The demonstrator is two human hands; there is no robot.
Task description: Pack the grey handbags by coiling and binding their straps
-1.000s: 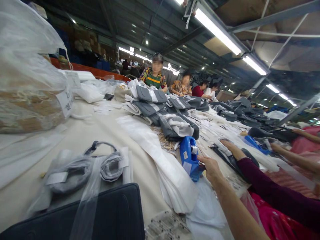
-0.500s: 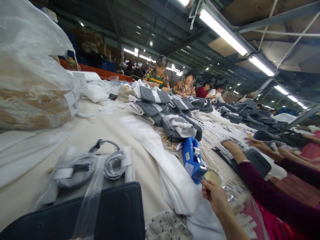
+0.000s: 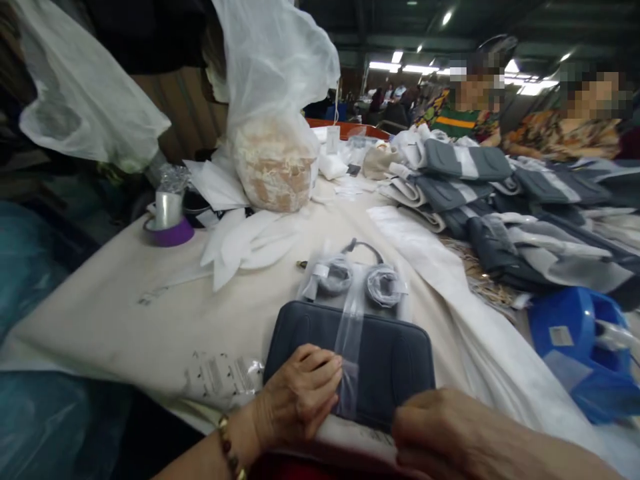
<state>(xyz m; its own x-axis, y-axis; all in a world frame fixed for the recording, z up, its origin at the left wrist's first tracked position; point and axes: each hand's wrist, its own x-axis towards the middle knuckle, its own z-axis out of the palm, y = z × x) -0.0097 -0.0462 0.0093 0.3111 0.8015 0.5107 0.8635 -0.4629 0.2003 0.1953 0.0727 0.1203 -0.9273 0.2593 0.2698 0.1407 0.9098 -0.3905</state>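
A dark grey padded pouch lies at the near edge of the cream table. A strip of clear tape runs down its middle from a clear bag of coiled grey straps behind it. My left hand rests on the pouch's near left part, fingers curled, fingertips pressing the tape's lower end. My right hand sits at the pouch's near right edge, back of the hand up, its fingers hidden from view.
A blue tape dispenser stands at the right. Folded grey and white pieces pile up behind it. A big plastic bag of tan material, white cut pieces and a purple roll lie at the back left. Other people sit far right.
The view has swung left and down onto the pouch. My right hand left the blue dispenser and came to the pouch's near edge. My left hand now presses the tape on the pouch.
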